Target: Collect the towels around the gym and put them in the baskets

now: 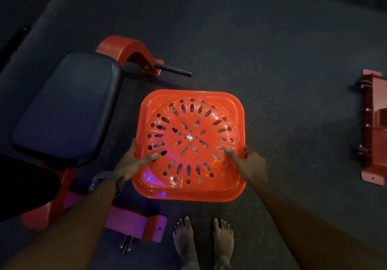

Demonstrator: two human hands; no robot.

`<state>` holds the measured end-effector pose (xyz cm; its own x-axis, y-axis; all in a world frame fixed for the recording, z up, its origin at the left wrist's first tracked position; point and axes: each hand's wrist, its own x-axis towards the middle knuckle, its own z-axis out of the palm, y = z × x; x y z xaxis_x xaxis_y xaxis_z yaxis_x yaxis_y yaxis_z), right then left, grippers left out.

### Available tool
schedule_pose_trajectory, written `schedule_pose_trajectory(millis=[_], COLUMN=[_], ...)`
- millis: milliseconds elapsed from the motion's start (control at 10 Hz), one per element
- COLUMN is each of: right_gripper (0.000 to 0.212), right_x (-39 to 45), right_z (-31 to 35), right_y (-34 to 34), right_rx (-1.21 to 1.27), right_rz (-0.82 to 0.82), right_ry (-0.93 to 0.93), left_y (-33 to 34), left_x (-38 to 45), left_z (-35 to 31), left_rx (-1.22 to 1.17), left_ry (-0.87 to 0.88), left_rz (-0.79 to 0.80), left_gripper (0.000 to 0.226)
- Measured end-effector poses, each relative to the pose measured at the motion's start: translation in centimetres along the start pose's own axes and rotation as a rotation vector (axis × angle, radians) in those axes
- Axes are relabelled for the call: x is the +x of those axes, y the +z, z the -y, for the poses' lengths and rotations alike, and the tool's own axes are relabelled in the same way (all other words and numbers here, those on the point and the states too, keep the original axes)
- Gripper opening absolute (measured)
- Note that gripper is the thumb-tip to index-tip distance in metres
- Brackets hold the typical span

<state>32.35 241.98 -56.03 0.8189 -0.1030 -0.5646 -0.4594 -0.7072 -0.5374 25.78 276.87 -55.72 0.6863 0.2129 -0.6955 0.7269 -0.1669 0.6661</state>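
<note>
Two hands, the left hand [134, 160] and right hand [249, 162], are clamped on a red basket lid [189, 144] at twelve o'clock from bare feet [203, 240]; fingers could be pinched if it is snapped down carelessly.

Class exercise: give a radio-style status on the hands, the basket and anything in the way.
Both hands, left and right, grip the orange basket by its sides. No towel visible. Bench close at left, not blocking.
</note>
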Motion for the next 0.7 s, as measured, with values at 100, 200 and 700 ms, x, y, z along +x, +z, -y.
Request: schedule_pose_trajectory(millis=[100, 200, 700], right_gripper=[0.119, 0.115, 0.052], right_x=[0.4, 0.7, -11.6], right_z=[0.2, 2.0, 38.0], right_y=[-0.3, -1.8, -44.6], right_rx=[-0.008, -0.148, 0.482], right_rz=[0.064, 0.196, -0.494], right_ry=[0.031, 0.088, -0.463], left_y=[-0.1, 0.0, -6.1], left_x=[-0.2, -0.7, -22.9], left_z=[-0.5, -3.4, -55.6], left_rx=[0.026, 0.075, -0.141], left_ry=[-0.007, -0.01, 0.819], left_rz=[-0.007, -0.1, -0.321], left_gripper=[0.071, 0.06, 0.034])
